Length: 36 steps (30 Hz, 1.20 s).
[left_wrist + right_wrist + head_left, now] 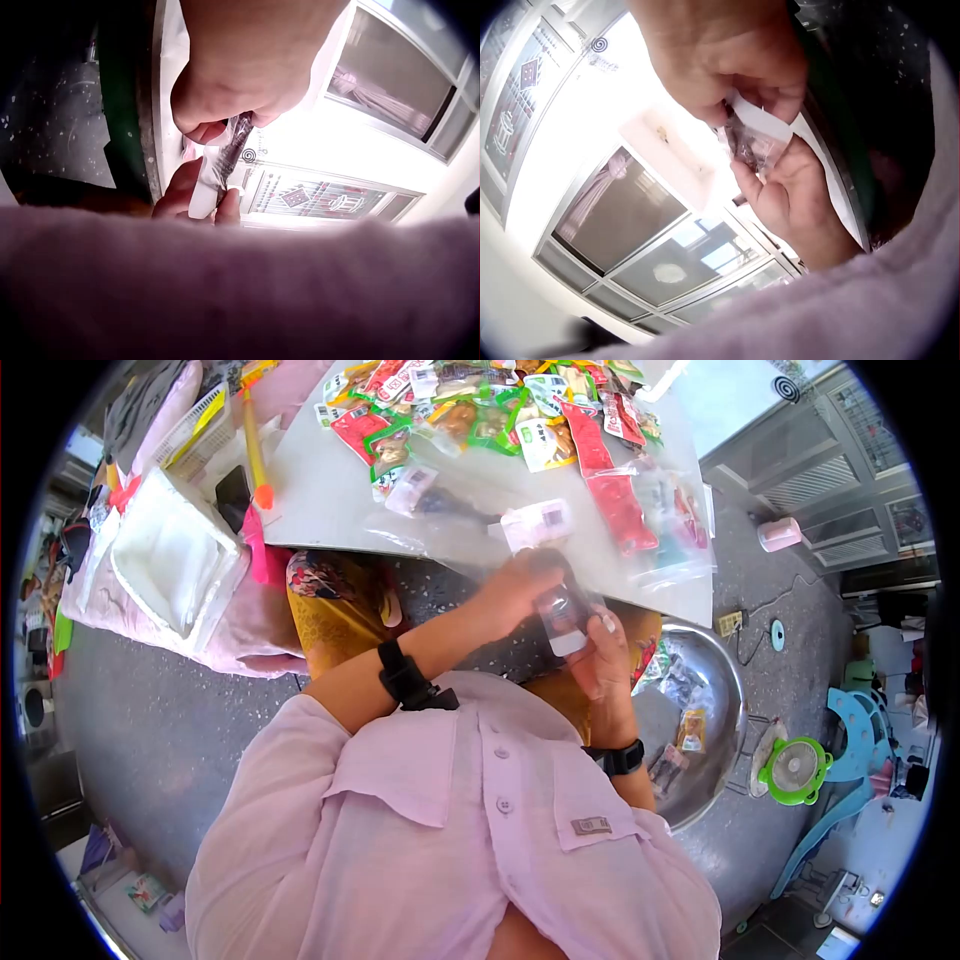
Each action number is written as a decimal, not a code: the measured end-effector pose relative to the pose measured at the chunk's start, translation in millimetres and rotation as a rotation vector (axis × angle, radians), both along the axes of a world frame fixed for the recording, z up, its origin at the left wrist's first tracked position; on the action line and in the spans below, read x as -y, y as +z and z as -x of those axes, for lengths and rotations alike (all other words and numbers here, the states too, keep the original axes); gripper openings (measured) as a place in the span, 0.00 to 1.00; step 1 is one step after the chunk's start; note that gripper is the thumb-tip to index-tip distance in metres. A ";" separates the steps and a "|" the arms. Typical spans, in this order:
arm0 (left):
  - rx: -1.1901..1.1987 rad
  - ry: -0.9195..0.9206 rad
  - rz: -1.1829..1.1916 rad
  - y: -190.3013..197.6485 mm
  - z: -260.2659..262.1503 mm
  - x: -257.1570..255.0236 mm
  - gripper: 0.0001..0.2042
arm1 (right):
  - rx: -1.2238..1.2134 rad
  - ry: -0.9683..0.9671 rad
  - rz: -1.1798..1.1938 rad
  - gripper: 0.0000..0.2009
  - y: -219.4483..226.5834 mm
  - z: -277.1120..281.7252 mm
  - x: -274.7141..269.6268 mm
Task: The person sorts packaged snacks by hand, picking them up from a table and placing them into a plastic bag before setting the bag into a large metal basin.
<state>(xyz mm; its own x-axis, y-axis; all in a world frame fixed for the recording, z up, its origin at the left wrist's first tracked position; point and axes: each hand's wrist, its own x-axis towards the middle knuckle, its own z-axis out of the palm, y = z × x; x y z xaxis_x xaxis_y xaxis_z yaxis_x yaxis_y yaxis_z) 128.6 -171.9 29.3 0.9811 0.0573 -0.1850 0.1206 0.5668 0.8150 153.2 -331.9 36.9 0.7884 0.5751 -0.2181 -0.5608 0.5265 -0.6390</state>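
A small clear plastic packet (562,610) with a white label and dark contents is held between both hands in front of the chest, at the table's near edge. My left hand (525,585) pinches its upper end, back of the hand facing up. At the labelled lower end, the fingers and thumb of my right hand (603,650) grip it. In the left wrist view the dark contents (236,146) show beneath the left fingertips. The right wrist view shows the white label (759,118) beside the right fingers.
On the white table (330,510) lies a heap of colourful food packets (490,420), with clear packets and long red packs (605,480) nearer. A metal basin (735,690) at right contains several packets. At left are a white foam box (175,555) and an orange-tipped stick (257,460).
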 end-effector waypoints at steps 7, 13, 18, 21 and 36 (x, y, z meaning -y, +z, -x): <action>0.160 0.395 -1.516 17.8 15.2 -25.2 0.15 | 0.213 -0.133 0.229 0.08 0.1 -28.8 12.5; 0.028 0.237 -1.730 -5.2 7.4 -30.6 0.09 | 0.153 -0.089 0.279 0.09 -6.7 -24.3 18.6; 0.024 0.305 -1.653 -17.0 8.5 -35.3 0.05 | 0.129 -0.101 0.296 0.09 -11.4 -17.7 19.6; 0.042 0.354 -1.578 -11.4 4.7 -39.1 0.04 | 0.109 -0.081 0.294 0.08 -6.1 -18.0 15.5; 0.177 0.348 -1.648 18.2 10.8 -37.8 0.04 | 0.091 0.244 0.321 0.05 3.9 -46.5 -15.4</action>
